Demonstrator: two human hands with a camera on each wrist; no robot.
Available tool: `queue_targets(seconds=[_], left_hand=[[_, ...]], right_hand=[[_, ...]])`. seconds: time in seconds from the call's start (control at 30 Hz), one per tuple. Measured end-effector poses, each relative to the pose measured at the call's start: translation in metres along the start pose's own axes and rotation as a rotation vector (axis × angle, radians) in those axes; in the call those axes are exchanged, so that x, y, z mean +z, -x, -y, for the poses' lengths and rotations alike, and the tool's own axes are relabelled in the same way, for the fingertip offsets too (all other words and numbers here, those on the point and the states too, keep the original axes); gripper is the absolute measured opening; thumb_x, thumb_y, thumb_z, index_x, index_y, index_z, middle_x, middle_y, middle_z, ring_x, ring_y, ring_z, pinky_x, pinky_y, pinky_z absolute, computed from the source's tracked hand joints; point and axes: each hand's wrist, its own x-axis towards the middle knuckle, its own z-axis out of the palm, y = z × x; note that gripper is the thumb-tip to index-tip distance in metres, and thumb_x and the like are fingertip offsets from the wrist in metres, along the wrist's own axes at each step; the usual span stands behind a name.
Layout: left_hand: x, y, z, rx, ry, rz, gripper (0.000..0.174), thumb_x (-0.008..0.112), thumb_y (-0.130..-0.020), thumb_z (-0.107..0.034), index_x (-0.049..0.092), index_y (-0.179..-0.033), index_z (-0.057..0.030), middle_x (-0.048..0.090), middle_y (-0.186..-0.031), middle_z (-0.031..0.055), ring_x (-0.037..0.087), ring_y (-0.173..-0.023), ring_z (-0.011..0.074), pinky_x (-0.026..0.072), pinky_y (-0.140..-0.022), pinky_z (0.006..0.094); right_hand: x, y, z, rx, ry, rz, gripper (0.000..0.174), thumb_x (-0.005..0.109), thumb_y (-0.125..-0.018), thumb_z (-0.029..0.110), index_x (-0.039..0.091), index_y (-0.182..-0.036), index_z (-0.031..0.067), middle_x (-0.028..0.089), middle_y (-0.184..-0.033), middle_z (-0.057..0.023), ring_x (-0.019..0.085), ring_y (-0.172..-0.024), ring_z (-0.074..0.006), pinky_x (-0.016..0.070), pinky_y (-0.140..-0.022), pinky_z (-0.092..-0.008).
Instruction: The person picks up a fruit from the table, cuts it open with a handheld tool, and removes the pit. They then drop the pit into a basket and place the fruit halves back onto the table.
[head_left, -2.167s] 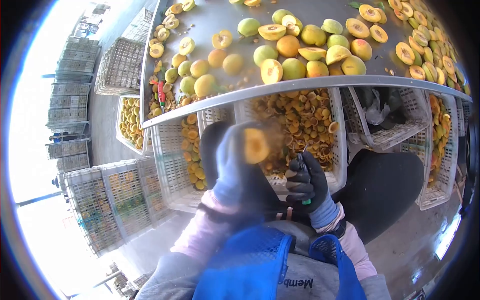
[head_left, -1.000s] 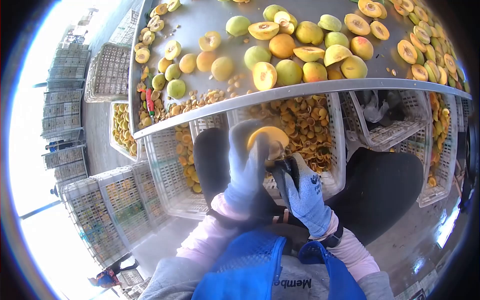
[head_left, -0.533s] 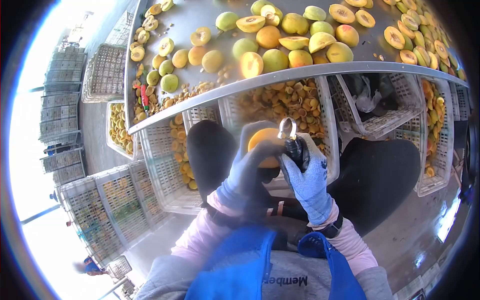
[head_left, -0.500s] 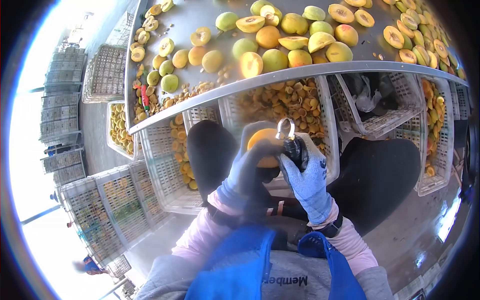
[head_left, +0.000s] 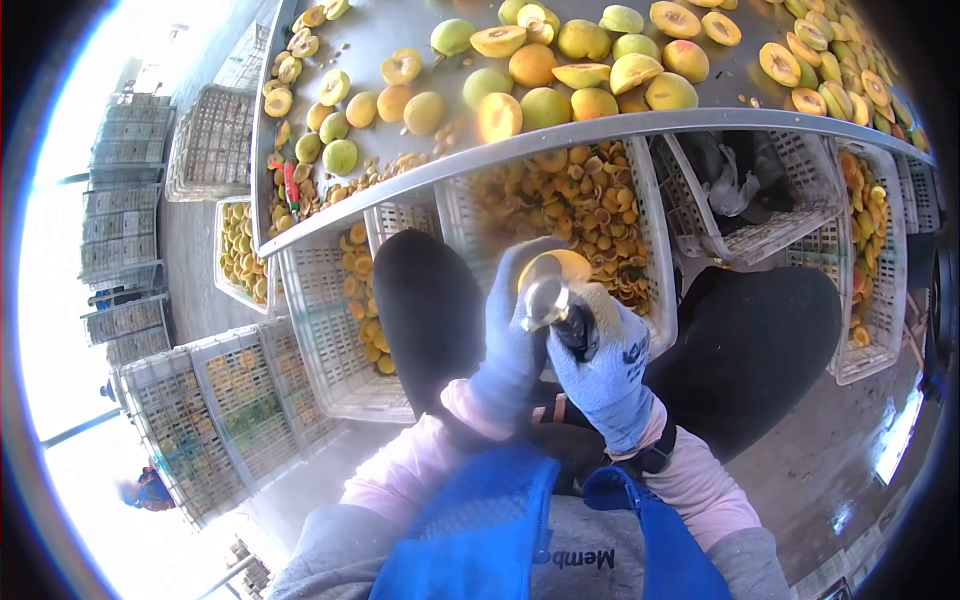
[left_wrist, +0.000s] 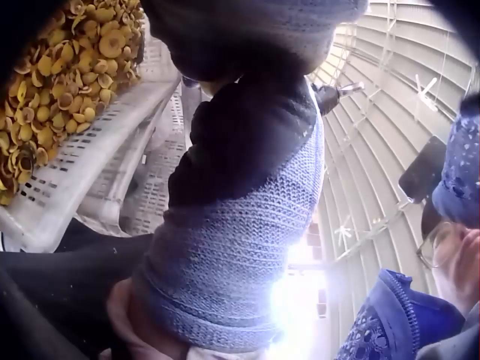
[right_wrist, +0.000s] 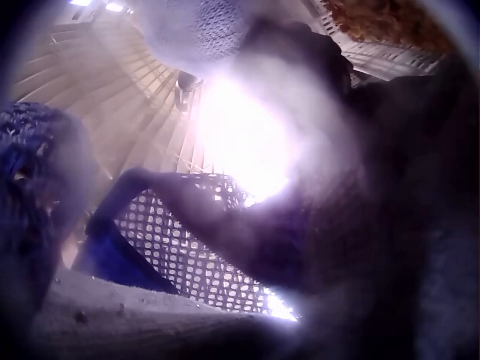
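Note:
In the head view my gloved left hand holds a yellow peach half, its cut side partly hidden. My gloved right hand grips a pitting tool by its black handle. The tool's looped metal blade lies across the near side of the fruit in this view. Both hands are together above my lap, fingers curled. Blue knit with dark palms shows close up in the left wrist view. Glare and shadow hide most of the right wrist view.
A metal table ahead carries whole and halved peaches, loose pits, and a red-handled tool. Below its rim, a white crate holds many peach halves. More crates stand either side of my knees; a stack rises at far left.
The hands were apart earlier, then came together at the fruit. Since half a second ago the blade has swung left over the peach half, and the right hand has tilted with it.

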Motion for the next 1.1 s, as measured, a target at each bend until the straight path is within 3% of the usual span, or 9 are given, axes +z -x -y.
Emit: queue_targets(seconds=[0.1, 0.2, 0.23, 0.4, 0.5, 0.7, 0.87, 1.0, 1.1], left_hand=[[-0.009, -0.005, 0.005, 0.019, -0.089, 0.001, 0.036, 0.057, -0.092, -0.027, 0.054, -0.116, -0.0004, 0.059, -0.106, 0.0120, 0.060, -0.096, 0.0201, 0.0492, -0.081, 0.0308], [-0.012, -0.014, 0.009, 0.179, -0.285, -0.148, 0.037, 0.053, -0.095, -0.033, 0.055, -0.115, -0.0015, 0.059, -0.100, 0.0128, 0.063, -0.083, 0.0204, 0.0524, -0.059, 0.0288], [-0.009, -0.011, -0.005, -0.113, 0.074, -0.195, 0.038, 0.052, -0.096, -0.035, 0.055, -0.115, -0.0017, 0.060, -0.100, 0.0122, 0.063, -0.082, 0.0200, 0.0523, -0.059, 0.0285], [-0.005, -0.009, -0.005, 0.107, -0.085, -0.177, 0.035, 0.048, -0.100, -0.031, 0.056, -0.118, -0.0017, 0.060, -0.104, 0.0090, 0.057, -0.092, 0.0155, 0.0447, -0.085, 0.0285], [-0.003, -0.006, -0.004, 0.119, -0.123, -0.227, 0.033, 0.048, -0.099, -0.029, 0.056, -0.117, -0.0014, 0.060, -0.105, 0.0091, 0.057, -0.092, 0.0157, 0.0457, -0.084, 0.0284], [-0.001, -0.004, 0.007, 0.113, -0.059, -0.252, 0.028, 0.050, -0.099, -0.023, 0.054, -0.117, -0.0030, 0.058, -0.102, 0.0092, 0.058, -0.087, 0.0156, 0.0479, -0.078, 0.0285], [0.000, -0.005, -0.002, -0.002, 0.213, -0.170, 0.024, 0.052, -0.098, -0.019, 0.052, -0.114, -0.0023, 0.057, -0.085, 0.0088, 0.057, -0.075, 0.0137, 0.0494, -0.067, 0.0285], [-0.002, -0.006, -0.010, -0.072, 0.095, -0.183, 0.023, 0.054, -0.097, -0.019, 0.052, -0.111, -0.0022, 0.057, -0.080, 0.0074, 0.056, -0.069, 0.0130, 0.0491, -0.063, 0.0278], [-0.004, -0.011, -0.007, -0.046, -0.047, -0.153, 0.021, 0.055, -0.096, -0.019, 0.054, -0.109, -0.0020, 0.058, -0.080, 0.0068, 0.057, -0.067, 0.0123, 0.0483, -0.061, 0.0266]], right_hand=[[0.001, 0.002, -0.004, 0.092, -0.100, 0.060, 0.020, 0.067, -0.079, 0.005, 0.057, -0.096, -0.0001, 0.059, -0.074, -0.0144, 0.064, -0.068, -0.0274, 0.0475, -0.062, -0.0332], [-0.003, -0.002, -0.003, 0.293, -0.399, -0.010, 0.017, 0.069, -0.084, 0.015, 0.058, -0.090, 0.0040, 0.064, -0.078, -0.0124, 0.065, -0.066, -0.0262, 0.0492, -0.057, -0.0330], [-0.009, 0.000, -0.009, 0.270, -0.290, 0.034, 0.016, 0.066, -0.088, 0.015, 0.057, -0.091, 0.0028, 0.064, -0.077, -0.0123, 0.067, -0.068, -0.0249, 0.0490, -0.058, -0.0322], [0.001, 0.007, -0.010, -0.047, 0.085, -0.009, 0.020, 0.063, -0.086, 0.011, 0.053, -0.100, 0.0008, 0.064, -0.082, -0.0175, 0.065, -0.073, -0.0345, 0.0496, -0.060, -0.0390], [0.005, 0.009, -0.012, 0.087, 0.045, 0.110, 0.023, 0.060, -0.086, 0.010, 0.052, -0.105, -0.0007, 0.064, -0.085, -0.0191, 0.064, -0.075, -0.0377, 0.0500, -0.061, -0.0409], [0.011, 0.013, -0.015, 0.065, -0.035, 0.108, 0.032, 0.058, -0.087, 0.011, 0.049, -0.113, -0.0042, 0.064, -0.093, -0.0230, 0.063, -0.083, -0.0394, 0.0507, -0.067, -0.0413], [0.012, 0.020, -0.027, 0.128, -0.086, 0.177, 0.035, 0.056, -0.088, 0.011, 0.048, -0.118, -0.0050, 0.064, -0.098, -0.0243, 0.064, -0.091, -0.0380, 0.0509, -0.074, -0.0415], [0.020, 0.027, -0.041, 0.237, -0.145, 0.224, 0.035, 0.054, -0.089, 0.010, 0.048, -0.121, -0.0045, 0.064, -0.102, -0.0245, 0.063, -0.094, -0.0375, 0.0500, -0.075, -0.0414], [0.020, 0.024, -0.032, 0.251, -0.265, 0.157, 0.035, 0.053, -0.091, 0.013, 0.049, -0.122, -0.0040, 0.065, -0.097, -0.0194, 0.065, -0.086, -0.0309, 0.0497, -0.072, -0.0386]])
